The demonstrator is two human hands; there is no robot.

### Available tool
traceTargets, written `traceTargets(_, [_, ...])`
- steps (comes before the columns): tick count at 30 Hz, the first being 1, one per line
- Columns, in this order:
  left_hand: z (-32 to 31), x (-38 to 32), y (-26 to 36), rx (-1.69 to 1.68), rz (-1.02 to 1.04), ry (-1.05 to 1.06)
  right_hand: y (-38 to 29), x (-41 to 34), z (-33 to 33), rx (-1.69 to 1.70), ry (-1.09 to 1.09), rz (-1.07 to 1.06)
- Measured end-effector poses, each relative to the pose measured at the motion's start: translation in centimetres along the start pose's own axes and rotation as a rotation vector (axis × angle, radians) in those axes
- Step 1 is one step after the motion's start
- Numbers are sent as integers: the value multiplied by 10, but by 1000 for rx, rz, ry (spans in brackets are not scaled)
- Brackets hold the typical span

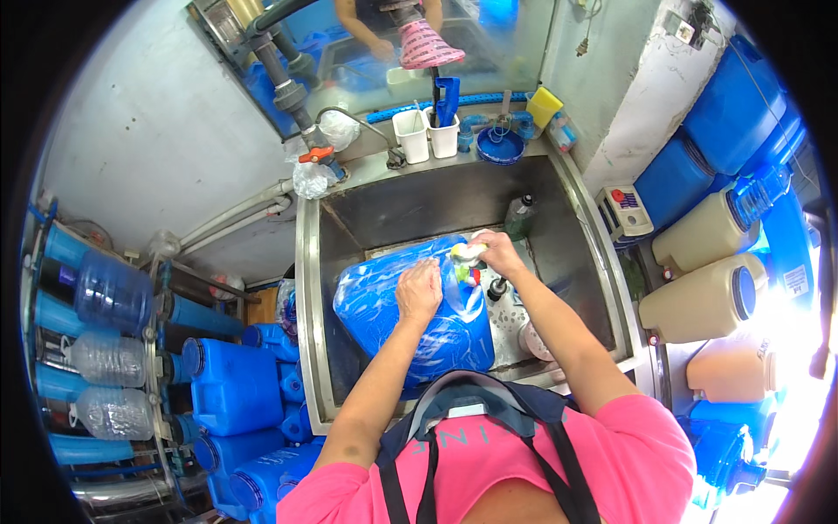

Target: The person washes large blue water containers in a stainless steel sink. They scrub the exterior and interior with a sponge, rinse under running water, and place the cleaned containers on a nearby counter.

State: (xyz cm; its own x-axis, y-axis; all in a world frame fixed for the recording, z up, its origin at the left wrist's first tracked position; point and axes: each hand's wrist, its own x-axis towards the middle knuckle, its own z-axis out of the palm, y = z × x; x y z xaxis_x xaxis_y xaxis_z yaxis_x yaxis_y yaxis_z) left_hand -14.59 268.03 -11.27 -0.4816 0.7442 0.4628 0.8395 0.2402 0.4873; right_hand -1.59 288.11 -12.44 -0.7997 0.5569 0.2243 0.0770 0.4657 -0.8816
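Observation:
A large blue plastic water container [373,295] lies on its side in the stainless steel sink [419,203], streaked with white suds. My left hand [419,288] rests on its upper side, fingers together. My right hand [496,252] grips a soapy, yellowish-white sponge or cloth [468,252] against the container's right end. Just below that hand, a small red and blue tap [473,278] juts from the same end. A dark bottle nozzle [497,288] shows beside it. In the sink's far right corner stands a greenish clear bottle [519,216].
White plastic cups [411,135], a blue lid [501,145] and a yellow sponge [545,107] sit along the sink's back ledge. A pipe with an orange valve handle [316,154] rises at back left. Blue containers [236,386] crowd the left; beige ones [694,304] line the right.

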Motion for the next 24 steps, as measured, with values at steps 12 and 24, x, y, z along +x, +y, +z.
traceTargets(12, [5, 9, -13, -59, 16, 50, 23, -57, 44, -571, 147, 408])
traceTargets(24, [8, 20, -22, -59, -83, 0, -31, -99, 69, -420, 150, -425])
